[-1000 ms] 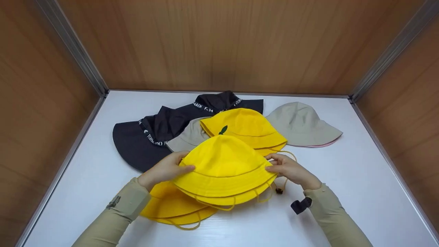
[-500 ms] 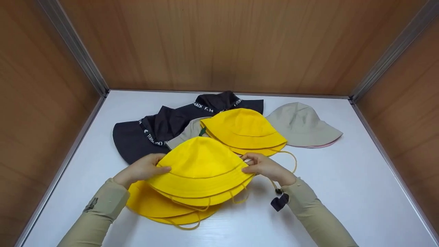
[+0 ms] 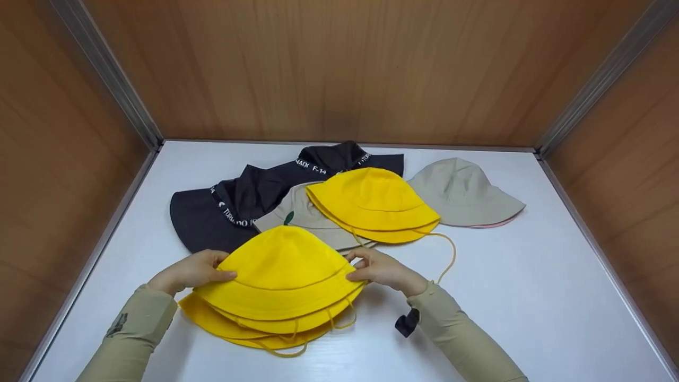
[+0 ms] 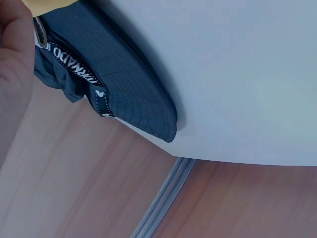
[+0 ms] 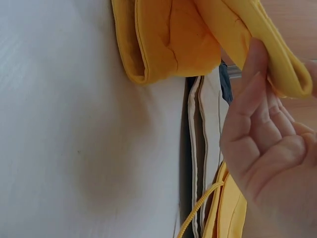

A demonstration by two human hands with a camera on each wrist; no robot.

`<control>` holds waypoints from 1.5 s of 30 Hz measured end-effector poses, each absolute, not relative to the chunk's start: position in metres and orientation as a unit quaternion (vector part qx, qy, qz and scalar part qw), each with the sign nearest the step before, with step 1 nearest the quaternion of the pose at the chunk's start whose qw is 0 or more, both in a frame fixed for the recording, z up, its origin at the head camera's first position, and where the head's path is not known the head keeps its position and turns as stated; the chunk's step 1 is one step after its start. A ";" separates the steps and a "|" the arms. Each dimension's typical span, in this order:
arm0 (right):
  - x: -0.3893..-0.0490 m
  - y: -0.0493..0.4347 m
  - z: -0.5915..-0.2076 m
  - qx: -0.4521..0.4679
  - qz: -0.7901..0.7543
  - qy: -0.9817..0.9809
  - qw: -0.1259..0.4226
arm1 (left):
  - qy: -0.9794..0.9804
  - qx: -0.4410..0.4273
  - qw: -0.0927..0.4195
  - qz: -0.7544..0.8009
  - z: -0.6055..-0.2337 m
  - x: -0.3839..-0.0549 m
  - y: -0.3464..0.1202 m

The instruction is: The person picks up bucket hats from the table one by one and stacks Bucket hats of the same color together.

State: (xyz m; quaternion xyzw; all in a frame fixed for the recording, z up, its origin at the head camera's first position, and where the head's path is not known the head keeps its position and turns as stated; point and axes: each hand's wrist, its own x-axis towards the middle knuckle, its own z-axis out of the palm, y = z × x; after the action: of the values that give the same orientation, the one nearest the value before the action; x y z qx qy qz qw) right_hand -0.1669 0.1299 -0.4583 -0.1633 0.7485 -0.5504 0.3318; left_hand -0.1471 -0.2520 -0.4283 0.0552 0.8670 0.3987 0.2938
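Observation:
Between both hands is a yellow bucket hat (image 3: 286, 265) with a small green leaf on its crown and thin cords under the brim. My left hand (image 3: 188, 271) pinches the brim's left side, thumb on top. The opposite side of the brim is pinched by my right hand (image 3: 387, 270); in the right wrist view, that hand's fingers (image 5: 252, 94) lie under the folded brim. Beneath the held hat lies another yellow hat (image 3: 212, 322), mostly covered by it. Only part of the left hand (image 4: 12, 64) shows in the left wrist view.
Behind lie a third yellow hat (image 3: 374, 196) with a cord, a beige hat (image 3: 329, 233) partly under it, and another beige hat (image 3: 461, 193) at the right. Black hats with white lettering (image 3: 199, 217) lie at the back left. Wooden walls (image 3: 339, 69) enclose the white table (image 3: 530, 297).
Both hands have carried the held yellow hat left and slightly toward the front, over the lower yellow hat. More of the beige hat behind now shows.

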 end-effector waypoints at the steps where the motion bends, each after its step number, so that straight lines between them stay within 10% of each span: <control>1: -0.166 0.128 -0.460 -0.165 -0.549 0.749 0.331 | 0.867 0.058 0.297 0.395 -0.429 -0.146 -0.254; 45: -0.151 0.097 -0.477 -0.146 -0.499 0.780 0.348 | 0.873 0.029 0.283 0.397 -0.455 -0.131 -0.283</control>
State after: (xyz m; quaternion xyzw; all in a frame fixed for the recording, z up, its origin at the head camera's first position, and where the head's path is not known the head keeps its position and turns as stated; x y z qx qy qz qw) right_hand -0.1507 0.0969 -0.4775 -0.1459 0.7800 -0.4990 0.3483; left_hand -0.1306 -0.2834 -0.4553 0.0289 0.8728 0.3966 0.2831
